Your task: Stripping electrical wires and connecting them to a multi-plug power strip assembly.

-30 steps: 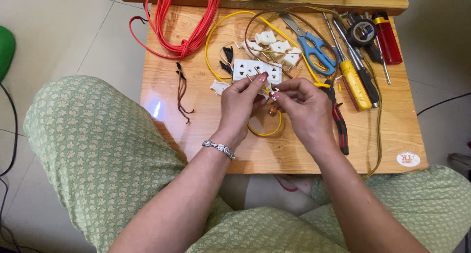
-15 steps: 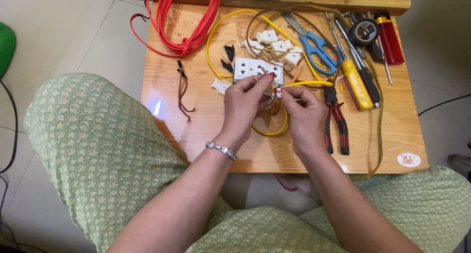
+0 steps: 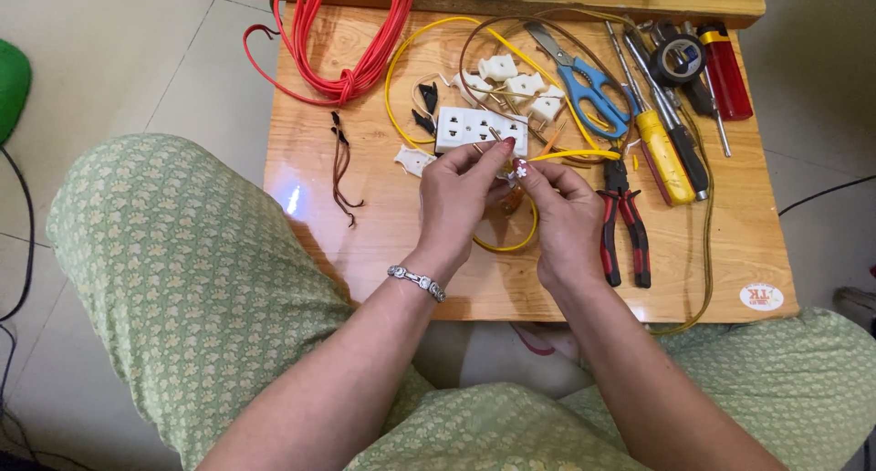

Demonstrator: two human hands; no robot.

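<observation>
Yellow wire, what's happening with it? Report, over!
Left hand and right hand together, fingertips pinching the yellow wire over the wooden table. White socket block just beyond. Red-handled pliers beside right hand, not blocking.

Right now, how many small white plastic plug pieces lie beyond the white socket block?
3: one small white plastic plug piece farthest left, one in the middle, one beside the blue-handled scissors. Others may hide behind the hands.
</observation>
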